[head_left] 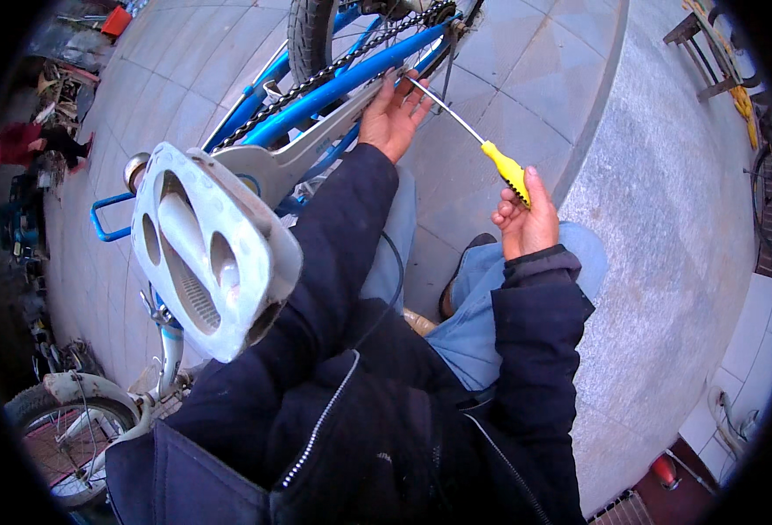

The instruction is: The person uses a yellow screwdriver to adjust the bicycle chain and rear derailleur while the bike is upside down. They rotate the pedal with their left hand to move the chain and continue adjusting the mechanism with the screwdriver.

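Head view, yellow screwdriver (504, 169), in right hand (530, 220)

Reads as a paved yard or forecourt doubling as a bicycle-repair spot. Evidence: square grey paving slabs (163, 79) underfoot, broad raised concrete ledge (657, 219) on the right. Blue bicycle (342, 85) at close range, yellow-handled screwdriver (505, 167) with its tip by the bike's rear end. Second bicycle's cream mudguard (97, 386) shows lower left. Mixed clutter (58, 103) lines the left rim (too small and dark to itemise). Brown bench-like stand (691, 31) upper right. Can't tell whether public or private.
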The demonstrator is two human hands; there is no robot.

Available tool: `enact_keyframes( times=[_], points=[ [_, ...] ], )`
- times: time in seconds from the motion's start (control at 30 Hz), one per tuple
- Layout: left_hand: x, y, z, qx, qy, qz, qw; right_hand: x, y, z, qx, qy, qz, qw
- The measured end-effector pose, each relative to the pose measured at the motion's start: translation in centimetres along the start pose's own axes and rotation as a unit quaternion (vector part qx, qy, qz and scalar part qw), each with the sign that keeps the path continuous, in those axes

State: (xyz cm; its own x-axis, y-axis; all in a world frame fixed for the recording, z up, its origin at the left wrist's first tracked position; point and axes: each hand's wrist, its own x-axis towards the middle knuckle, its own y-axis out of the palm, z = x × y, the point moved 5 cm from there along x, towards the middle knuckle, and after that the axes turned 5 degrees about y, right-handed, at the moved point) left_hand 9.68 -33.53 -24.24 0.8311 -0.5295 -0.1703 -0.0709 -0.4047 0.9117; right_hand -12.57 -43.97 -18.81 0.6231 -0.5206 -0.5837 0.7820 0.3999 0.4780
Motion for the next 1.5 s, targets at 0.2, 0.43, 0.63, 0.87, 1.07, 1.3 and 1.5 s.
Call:
enact_keyframes(
  times=[0.2, 0.43, 0.63, 0.87, 1.07, 1.3, 1.5],
  points=[
    [-0.1, 0.5, 0.2, -0.009, -0.001, -0.007, 1.0, 0.0, -0.1, 0.1, -0.006, 0.006, 0.021, 1.0],
    [0.3, 0.1, 0.4, -0.021, -0.01, -0.007, 1.0, -0.6, 0.0, -0.2, -0.019, -0.001, 0.014, 1.0],
    [0.4, 0.1, 0.7, -0.02, -0.006, -0.02, 1.0, -0.3, -0.2, -0.1, -0.012, 0.007, 0.023, 1.0],
    [0.8, -0.3, 0.9, -0.025, -0.006, -0.021, 0.999, 0.0, -0.4, -0.3, -0.002, 0.023, 0.018, 1.0],
    [0.8, 0.0, 1.1, -0.03, -0.012, -0.008, 0.999, 0.2, -0.8, -0.3, 0.001, 0.022, 0.025, 0.999],
    [0.6, 0.3, 0.8, -0.036, -0.003, -0.016, 0.999, 0.2, -0.5, -0.3, 0.005, 0.022, 0.032, 0.999],
    [0.7, 0.0, 0.8, -0.045, -0.01, -0.01, 0.999, 0.2, -0.8, -0.6, 0.021, 0.015, 0.026, 0.999]
  ],
)
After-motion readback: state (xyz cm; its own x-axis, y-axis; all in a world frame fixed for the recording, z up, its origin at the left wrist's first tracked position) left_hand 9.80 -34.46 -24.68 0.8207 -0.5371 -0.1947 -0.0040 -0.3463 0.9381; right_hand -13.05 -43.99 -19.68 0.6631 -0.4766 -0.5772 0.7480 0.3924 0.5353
